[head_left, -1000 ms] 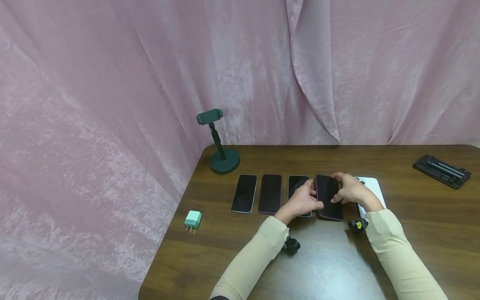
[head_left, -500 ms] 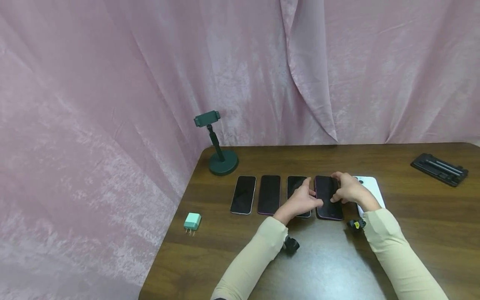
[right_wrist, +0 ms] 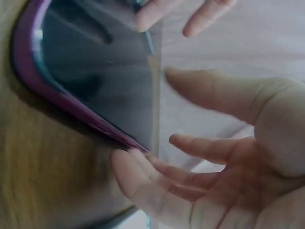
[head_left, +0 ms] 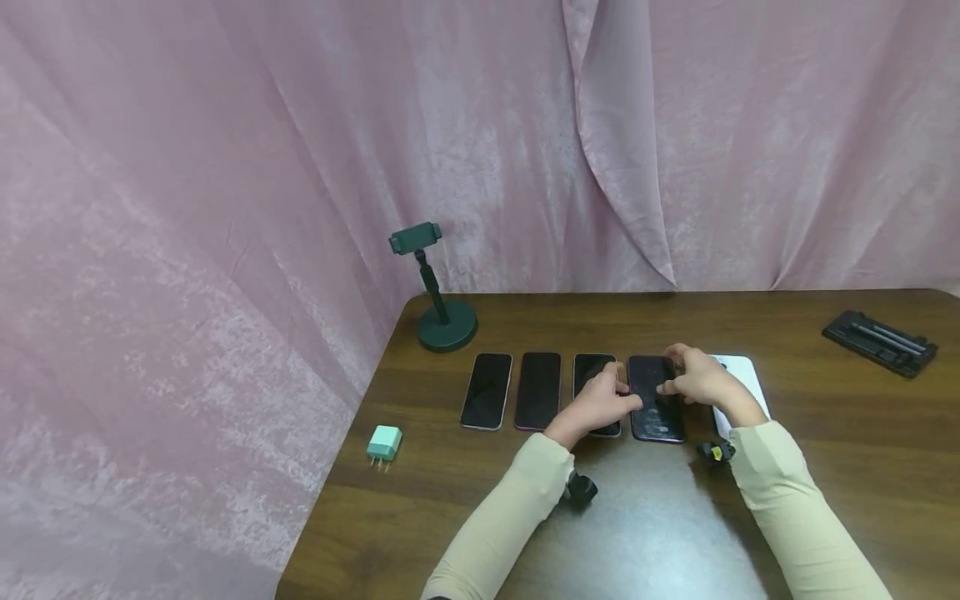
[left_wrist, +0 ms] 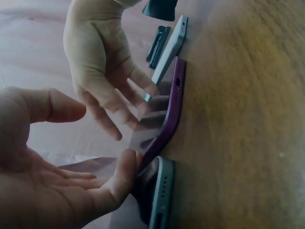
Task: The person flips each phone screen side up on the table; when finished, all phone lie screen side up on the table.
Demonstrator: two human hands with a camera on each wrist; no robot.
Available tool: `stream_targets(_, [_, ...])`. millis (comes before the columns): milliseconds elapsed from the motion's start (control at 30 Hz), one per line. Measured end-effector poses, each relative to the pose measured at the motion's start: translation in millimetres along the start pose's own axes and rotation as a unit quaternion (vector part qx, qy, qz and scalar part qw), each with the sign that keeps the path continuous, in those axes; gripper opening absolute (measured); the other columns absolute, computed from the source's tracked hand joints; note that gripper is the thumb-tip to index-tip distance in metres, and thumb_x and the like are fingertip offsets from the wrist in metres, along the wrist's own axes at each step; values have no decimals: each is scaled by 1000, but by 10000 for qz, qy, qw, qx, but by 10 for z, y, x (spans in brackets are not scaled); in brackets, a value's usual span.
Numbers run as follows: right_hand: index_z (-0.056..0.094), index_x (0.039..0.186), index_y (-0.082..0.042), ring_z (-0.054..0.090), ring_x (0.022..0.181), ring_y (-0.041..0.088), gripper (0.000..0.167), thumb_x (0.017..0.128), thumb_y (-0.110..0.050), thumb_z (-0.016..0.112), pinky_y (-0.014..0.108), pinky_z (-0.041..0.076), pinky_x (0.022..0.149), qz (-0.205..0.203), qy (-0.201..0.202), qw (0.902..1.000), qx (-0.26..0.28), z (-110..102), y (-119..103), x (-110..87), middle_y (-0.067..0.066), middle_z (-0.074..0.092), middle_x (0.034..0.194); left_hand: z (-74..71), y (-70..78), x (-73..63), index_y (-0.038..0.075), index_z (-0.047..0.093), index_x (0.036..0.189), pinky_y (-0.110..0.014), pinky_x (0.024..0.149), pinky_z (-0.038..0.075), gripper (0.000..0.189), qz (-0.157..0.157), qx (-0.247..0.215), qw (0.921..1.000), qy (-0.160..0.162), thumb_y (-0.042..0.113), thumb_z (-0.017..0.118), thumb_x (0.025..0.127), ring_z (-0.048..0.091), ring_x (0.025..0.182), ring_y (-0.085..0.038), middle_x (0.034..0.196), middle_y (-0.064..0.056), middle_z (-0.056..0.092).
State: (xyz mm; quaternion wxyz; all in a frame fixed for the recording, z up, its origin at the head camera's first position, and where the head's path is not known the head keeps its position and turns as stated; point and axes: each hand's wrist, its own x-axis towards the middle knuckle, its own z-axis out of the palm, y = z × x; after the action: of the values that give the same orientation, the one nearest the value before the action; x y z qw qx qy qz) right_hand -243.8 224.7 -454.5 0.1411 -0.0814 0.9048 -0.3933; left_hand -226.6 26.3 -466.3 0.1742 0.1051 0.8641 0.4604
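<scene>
A purple-edged phone (head_left: 657, 417) lies screen up on the wooden table, between the two hands. My left hand (head_left: 600, 402) reaches over a light-edged phone (head_left: 591, 367), partly hiding it. Its fingertips come right to the purple-edged phone's left side, thumb held apart in the left wrist view. On the other side, my right hand (head_left: 703, 380) has its fingers along the right edge. In the right wrist view its raised thumb stands off the dark screen (right_wrist: 100, 76). Neither hand curls round the phone. A white phone (head_left: 744, 372), back up, is partly under the right forearm.
Two more dark-screened phones, a silver-edged one (head_left: 487, 392) and a purple-edged one (head_left: 538, 392), continue the row leftward. A green phone stand (head_left: 447, 327) is at the back left, a mint plug adapter (head_left: 385, 442) nearer. A black folded holder (head_left: 881, 342) lies far right.
My right thumb has lifted and shifted slightly up over the phone's screen. The phone's screen now shows a brighter reflection. The left hand has barely moved.
</scene>
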Motion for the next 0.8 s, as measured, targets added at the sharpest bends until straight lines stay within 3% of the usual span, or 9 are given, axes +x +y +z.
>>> stream_targets(167, [37,139,20,62,102,50,59,99,-16,62,46,58,73,-378,301,9987,157,-173,50,-77,46,46,132,1,69,26,7,46,145,-28,82,53,59,158,-238,9995,94,15,70,91,65,99,-15,126,-10,64])
stream_targets(367, [42,139,16,61,109,49,53,104,-21,57,48,57,79,-631,708,9952,248,-317,107,-143,41,53,130,-4,143,63,6,49,143,-25,81,53,57,590,-459,9972,89,13,71,92,66,106,-16,127,-12,63])
stream_targets(600, [46,137,15,59,111,50,49,104,-20,55,39,55,76,-658,954,9932,144,-454,162,-156,39,55,128,53,231,130,7,51,140,-23,82,52,54,1005,-403,9941,111,16,73,92,65,107,-15,127,-12,63])
stream_targets(800, [44,138,15,56,114,52,50,105,-22,54,50,53,82,-548,992,9936,15,-591,237,-189,39,53,129,151,307,206,11,53,139,-22,85,50,56,1242,-143,9919,201,21,76,90,60,109,-10,125,-3,62])
